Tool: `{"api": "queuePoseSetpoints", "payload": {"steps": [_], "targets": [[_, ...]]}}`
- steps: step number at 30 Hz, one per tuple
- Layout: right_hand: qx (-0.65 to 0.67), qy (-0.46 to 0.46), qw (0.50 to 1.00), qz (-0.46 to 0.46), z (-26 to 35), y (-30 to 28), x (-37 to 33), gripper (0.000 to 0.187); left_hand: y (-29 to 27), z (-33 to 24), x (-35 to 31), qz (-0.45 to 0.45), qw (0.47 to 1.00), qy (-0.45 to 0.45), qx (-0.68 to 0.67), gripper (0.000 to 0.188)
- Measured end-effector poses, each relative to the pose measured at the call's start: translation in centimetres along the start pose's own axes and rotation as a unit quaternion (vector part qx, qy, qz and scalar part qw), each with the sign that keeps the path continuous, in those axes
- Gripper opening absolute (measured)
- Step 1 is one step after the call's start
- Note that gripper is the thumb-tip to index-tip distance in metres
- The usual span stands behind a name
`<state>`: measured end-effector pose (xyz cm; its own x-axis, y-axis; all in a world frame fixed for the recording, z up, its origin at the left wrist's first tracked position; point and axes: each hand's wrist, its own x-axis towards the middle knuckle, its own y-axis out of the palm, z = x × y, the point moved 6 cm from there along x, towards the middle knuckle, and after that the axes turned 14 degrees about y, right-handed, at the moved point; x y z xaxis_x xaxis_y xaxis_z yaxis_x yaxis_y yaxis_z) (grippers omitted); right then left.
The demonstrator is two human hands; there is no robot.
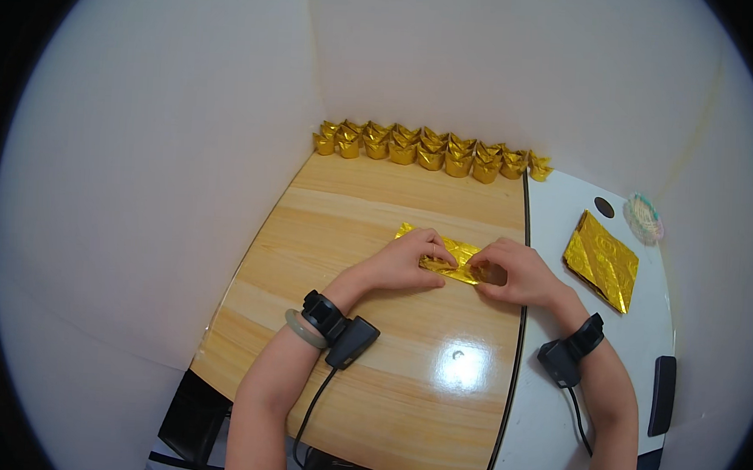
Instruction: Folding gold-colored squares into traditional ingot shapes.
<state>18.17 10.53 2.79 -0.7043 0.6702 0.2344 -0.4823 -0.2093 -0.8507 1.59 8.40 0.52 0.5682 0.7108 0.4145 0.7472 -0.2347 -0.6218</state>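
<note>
A sheet of gold foil paper (463, 249), folded into a narrow strip, lies on the wooden tabletop in front of me. My left hand (407, 262) is on its left part, with fingers bent over the crinkled near edge and the thumb below it. The right end is pinched between the thumb and fingers of my right hand (515, 273). Both hands are closed on the paper and partly cover it. Each wrist wears a black strapped device with a cable, and a pale bangle circles my left forearm.
Several folded gold foil ingots (430, 157) stand in rows along the back wall. On the white tabletop (544, 439) at right lie a stack of gold foil sheets (603, 262), a round container of thin sticks (645, 219) and a black oblong object (662, 396). White walls enclose the sides.
</note>
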Motion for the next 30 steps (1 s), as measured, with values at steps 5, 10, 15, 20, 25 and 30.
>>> {"api": "queuePoseSetpoints", "payload": {"steps": [5, 10, 15, 20, 25, 30], "targets": [[0.068, 0.053, 0.996, 0.021, -0.6, 0.4, 0.2, 0.029, 0.2, 0.1, 0.0, 0.017, 0.999, 0.027, 0.042, 0.025], [0.163, 0.091, 0.982, 0.032, -0.5, 0.1, 0.5, 0.032, 0.0, 0.1, 0.2, 0.011, 0.997, 0.027, 0.075, 0.020], [0.106, -0.007, 0.994, -0.032, 0.2, 0.0, 0.2, 0.034, -0.4, 0.6, 0.2, -0.032, 0.998, 0.019, -0.049, 0.013], [0.096, 0.080, 0.992, 0.031, -0.7, 0.3, 0.3, 0.034, -0.9, 0.0, 0.0, -0.041, 0.990, 0.072, 0.114, 0.013], [0.153, 0.114, 0.980, 0.056, -1.2, 0.9, 0.5, 0.032, -0.9, 0.4, -0.1, -0.039, 0.987, 0.029, 0.154, 0.015], [0.196, 0.172, 0.963, 0.069, -1.8, 1.4, 0.6, 0.034, -0.9, 1.0, -0.3, -0.066, 0.980, 0.025, 0.188, 0.017]]}}
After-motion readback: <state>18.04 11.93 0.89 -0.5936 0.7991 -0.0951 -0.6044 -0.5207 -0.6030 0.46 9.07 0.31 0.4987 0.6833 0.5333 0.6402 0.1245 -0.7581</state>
